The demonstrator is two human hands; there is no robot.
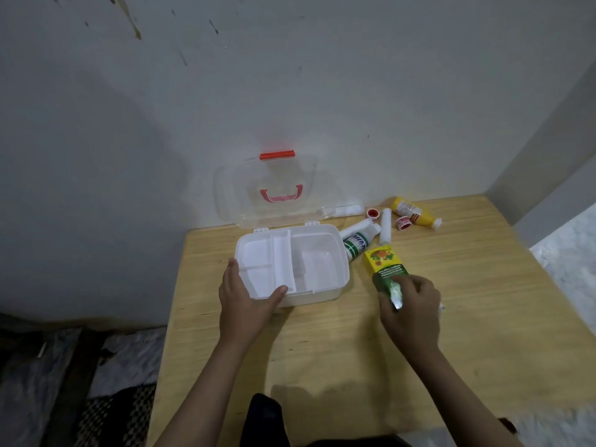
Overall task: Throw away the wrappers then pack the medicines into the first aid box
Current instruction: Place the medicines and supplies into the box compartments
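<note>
The white first aid box (325, 285) stands open on the wooden table, its clear lid (274, 191) with a red handle leaning against the wall. A white divided tray sits in its left half. My left hand (245, 295) grips the box's front left corner, thumb on the rim. My right hand (411, 308) is closed on the near end of a yellow and green medicine carton (383, 262), to the right of the box. Behind it lie a green-labelled white bottle (356, 241), a yellow bottle (412, 214), two white rolls (385, 225) and two small red-capped items (403, 223).
The table (322, 350) stands in a corner, walls behind and to the right. Its left edge drops to a floor with patterned cloth (122, 411). A dark object (264, 417) lies at the table's near edge.
</note>
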